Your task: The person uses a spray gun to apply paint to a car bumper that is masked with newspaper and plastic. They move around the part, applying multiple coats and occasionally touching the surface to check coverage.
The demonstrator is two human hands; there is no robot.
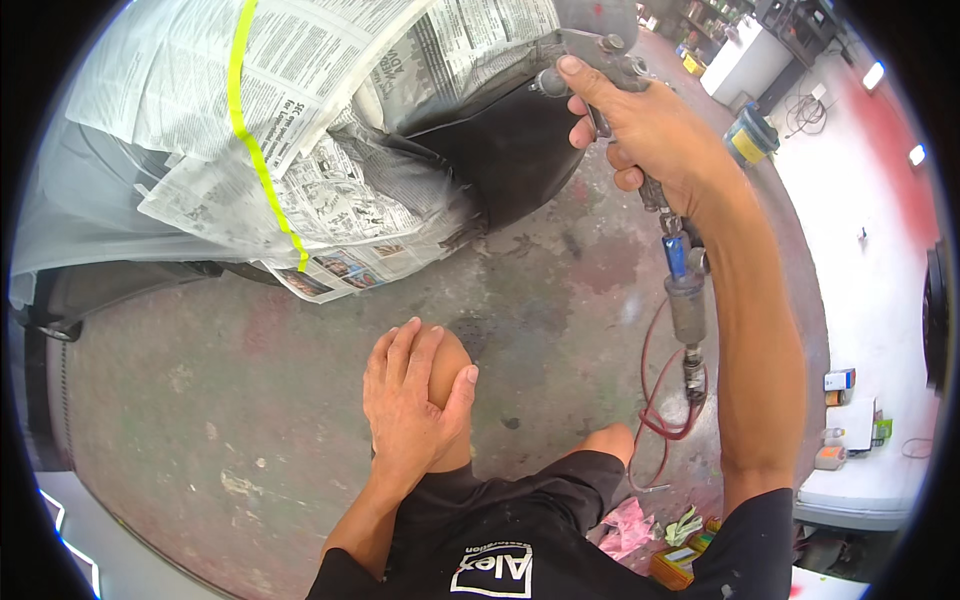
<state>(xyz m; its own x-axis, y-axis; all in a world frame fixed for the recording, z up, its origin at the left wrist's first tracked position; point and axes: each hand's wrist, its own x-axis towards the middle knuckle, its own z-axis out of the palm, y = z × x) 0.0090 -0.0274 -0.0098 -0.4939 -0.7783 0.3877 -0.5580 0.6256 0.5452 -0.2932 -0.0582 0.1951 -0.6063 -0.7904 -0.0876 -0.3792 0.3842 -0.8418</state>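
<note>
At the upper right, my right hand (665, 135) is wrapped round a spray gun (604, 46), thumb over its top. A cylindrical fitting (687, 310) with a blue part hangs below the handle, joined to a red air hose (675, 432). Beside the gun is a glossy black curved panel (510, 150), apart from my fingers. Newspaper sheets (335, 195) mask the bodywork around that panel, and a bright yellow-green tape strip (240, 95) runs across them. My left hand (405, 400) lies flat over my left knee, fingers spread, holding nothing.
Translucent plastic sheeting (90, 215) drapes the left side. A blue-grey bucket (750, 135) stands at the upper right. Near my right leg, crumpled pink paper (628, 528) and a yellow box (672, 570) lie on the stained floor (250, 400). Small containers (838, 380) sit at far right.
</note>
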